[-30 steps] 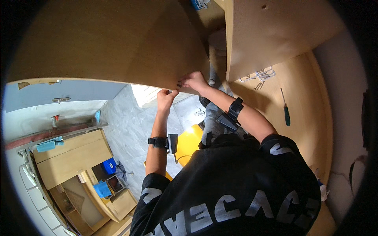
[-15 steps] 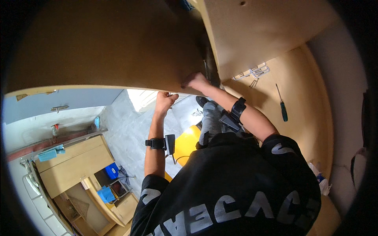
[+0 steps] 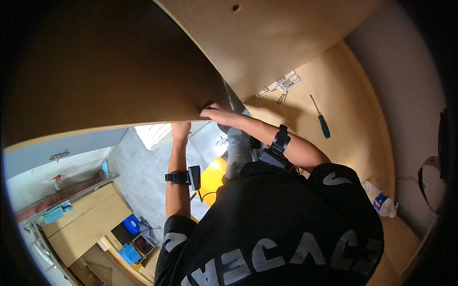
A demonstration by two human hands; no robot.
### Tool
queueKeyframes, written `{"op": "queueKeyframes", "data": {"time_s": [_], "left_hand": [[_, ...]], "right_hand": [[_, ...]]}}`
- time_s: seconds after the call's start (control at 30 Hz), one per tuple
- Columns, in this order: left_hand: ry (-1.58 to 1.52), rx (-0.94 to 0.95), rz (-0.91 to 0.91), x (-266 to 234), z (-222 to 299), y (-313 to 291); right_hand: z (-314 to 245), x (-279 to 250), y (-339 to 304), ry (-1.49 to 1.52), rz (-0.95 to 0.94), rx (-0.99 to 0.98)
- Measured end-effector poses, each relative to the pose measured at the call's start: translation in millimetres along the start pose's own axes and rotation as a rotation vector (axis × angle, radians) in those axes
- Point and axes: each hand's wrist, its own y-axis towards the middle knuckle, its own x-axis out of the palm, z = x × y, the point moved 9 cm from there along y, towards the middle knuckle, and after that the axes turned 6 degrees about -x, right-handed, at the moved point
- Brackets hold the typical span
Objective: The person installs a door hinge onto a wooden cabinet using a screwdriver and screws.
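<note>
1. The brown panel (image 3: 105, 71) fills the upper left of the frame, above both hands; its pale long edge runs from far left to centre.
2. The right hand (image 3: 214, 113), nearer the panel's right end, has bent fingers at its face; whether they pinch anything, I cannot tell.
3. The left hand (image 3: 181, 128) meets the edge, fingers hidden, grasp unclear.

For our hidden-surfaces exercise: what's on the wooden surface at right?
A screwdriver and metal pieces; a plastic item shows near its edge. The right arm and shirt cover part; anything there is hidden.
</note>
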Motion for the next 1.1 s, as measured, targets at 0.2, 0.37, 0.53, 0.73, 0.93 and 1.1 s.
{"op": "queueKeyframes", "data": {"time_s": [0.2, 0.37, 0.53, 0.73, 0.93, 1.1], "left_hand": [[-0.086, -0.195, -0.088, 10.1, -10.0, -2.0], [0.016, -0.18, -0.15, 20.1, -23.6, -2.3], [-0.033, -0.094, -0.13, 19.2, -21.0, -2.2], [-0.145, -0.271, -0.187, 20.6, -21.6, -8.5], [-0.151, -0.222, -0.167, 14.2, -10.4, -10.0], [-0.111, -0.28, -0.111, -3.1, -46.8, -6.3]], "right_hand": [[30.7, -0.9, -6.7, 0.121, -0.108, -0.008], [47.0, -74.6, -61.9, 0.204, -0.251, 0.103], [68.3, -218.8, -80.9, -0.804, 0.518, -0.21], [66.2, -216.5, -77.8, -1.084, 0.508, -0.316], [75.5, -215.7, -78.1, -1.201, 0.531, -0.274], [81.1, -210.2, -81.4, -1.292, 0.599, -0.31]]}}
